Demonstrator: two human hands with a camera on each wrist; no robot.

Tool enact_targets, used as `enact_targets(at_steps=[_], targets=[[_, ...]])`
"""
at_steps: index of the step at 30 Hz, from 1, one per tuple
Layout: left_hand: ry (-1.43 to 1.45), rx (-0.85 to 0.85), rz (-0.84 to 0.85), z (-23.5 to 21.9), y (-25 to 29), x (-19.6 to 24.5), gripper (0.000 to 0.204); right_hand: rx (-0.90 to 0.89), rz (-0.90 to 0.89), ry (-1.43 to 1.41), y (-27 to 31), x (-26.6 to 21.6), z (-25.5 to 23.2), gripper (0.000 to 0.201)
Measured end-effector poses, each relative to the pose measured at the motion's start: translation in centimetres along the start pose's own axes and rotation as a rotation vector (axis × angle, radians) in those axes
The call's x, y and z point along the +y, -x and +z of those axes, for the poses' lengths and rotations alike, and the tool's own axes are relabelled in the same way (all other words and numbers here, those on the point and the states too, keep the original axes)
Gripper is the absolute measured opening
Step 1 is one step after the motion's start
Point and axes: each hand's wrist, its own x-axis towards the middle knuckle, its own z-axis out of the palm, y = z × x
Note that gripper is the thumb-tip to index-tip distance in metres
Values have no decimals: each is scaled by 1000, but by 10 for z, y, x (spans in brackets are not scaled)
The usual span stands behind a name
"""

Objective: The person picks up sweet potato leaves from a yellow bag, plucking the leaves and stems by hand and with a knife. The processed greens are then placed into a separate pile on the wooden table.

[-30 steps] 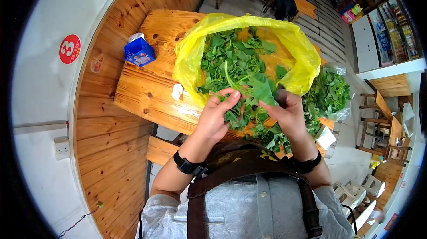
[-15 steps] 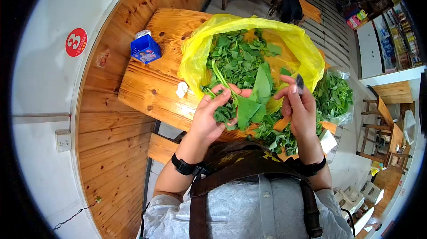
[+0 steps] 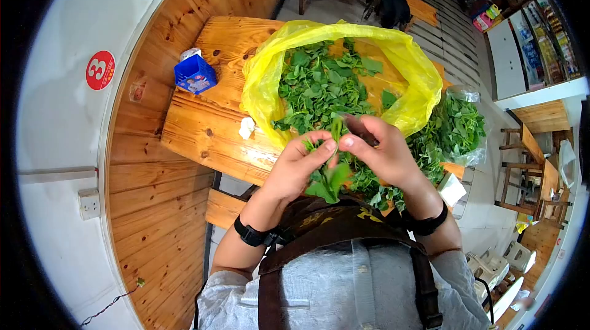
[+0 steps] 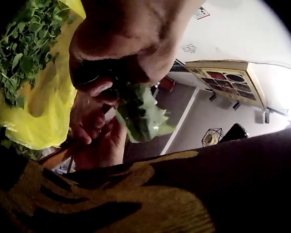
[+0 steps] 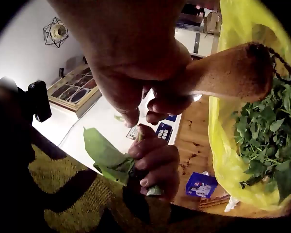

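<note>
In the head view my left hand (image 3: pixel 298 169) pinches a sprig of leafy greens (image 3: pixel 330 184), its broad leaf hanging below the fingers. Close beside it, my right hand (image 3: pixel 388 153) has thumb and fingertips at the sprig's stem. A small knife is gripped in that right hand, its wooden handle (image 5: pixel 228 73) sticking out past the palm in the right wrist view; its blade is mostly hidden by the fingers. Beyond both hands lies a wide-mouthed yellow plastic bag (image 3: pixel 418 99) with a heap of picked greens (image 3: pixel 322 84) inside.
The bag stands on a wooden table (image 3: pixel 196 127). More greens (image 3: pixel 458 124) lie to the right, partly in clear plastic. Left of the bag are a blue box (image 3: pixel 195 75) and a crumpled white tissue (image 3: pixel 246 128). A wood-panelled wall (image 3: pixel 153 207) borders the left side.
The right hand moved away from the sprig to the right, then came back to meet the left hand. The sprig's large leaf now hangs lower, toward the body.
</note>
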Motion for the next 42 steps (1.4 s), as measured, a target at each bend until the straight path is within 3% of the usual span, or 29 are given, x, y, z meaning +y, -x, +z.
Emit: enact_targets(at_steps=[3, 4, 7, 8, 11, 12, 13, 14, 15, 16, 17, 18, 19, 21, 23, 24, 28, 32, 34, 36, 38, 41, 42], targets=[[-417, -16, 96, -3, -1, -2, 14, -33, 18, 93, -5, 4, 4, 40], [-454, 3, 41, -5, 1, -2, 14, -41, -38, 146, -6, 1, 4, 40], [-1063, 97, 515, -9, 0, -14, 17, -86, -24, 152, -3, 8, 8, 39], [-1249, 112, 637, -12, -1, -15, 29, -170, 71, 61, 0, 8, 7, 39], [-1420, -23, 727, -20, 5, -16, 35, -407, 323, -195, 14, 17, 1, 38], [-1521, -71, 623, -17, 11, -12, 28, -480, 383, -265, 19, 25, -2, 39], [-1545, 5, 651, -23, 11, -15, 28, -551, 444, -337, 23, 31, -7, 39], [-1568, 81, 679, -32, 7, -20, 27, -730, 373, -372, 24, 29, -22, 40], [-1590, 163, 706, -43, 3, -26, 27, -731, 376, -329, 26, 29, -28, 40], [-1427, 305, 760, -58, 1, -29, 26, -735, 378, -286, 30, 28, -32, 41], [-916, 396, 665, -71, -5, -38, 19, -733, 375, -247, 32, 30, -33, 42], [-423, 428, 365, -75, 0, -22, 13, -631, 434, -32, 32, 35, -32, 39], [68, 446, 66, -80, 7, -6, 7, -620, 326, 291, 35, 48, -32, 36], [678, 64, 151, -110, 9, -14, 11, -574, 48, 921, 33, 81, -32, 32], [700, 261, 102, -93, 15, -2, 21, -636, 126, 837, 24, 96, -33, 29], [707, 230, 100, -87, 16, 2, 14, -666, 173, 800, 18, 100, -31, 28], [734, 167, 113, -72, 19, 5, 12, -387, 147, 582, -25, 110, -20, 30], [650, 144, 134, -70, 26, 10, 17, -210, 89, 746, -93, 124, -25, 41], [539, 227, 141, -77, 29, 7, 19, -111, 101, 865, -122, 150, -27, 63], [507, 254, 191, -86, 34, 5, 17, -200, 142, 852, -146, 173, -29, 85], [487, 305, 206, -85, 38, 8, 16, -189, 165, 699, -153, 180, -18, 90], [431, 408, 191, -87, 40, 9, 15, -389, 269, 674, -153, 167, -5, 92], [425, 419, 190, -91, 41, 6, 14, -368, 229, 810, -151, 171, 1, 82]])
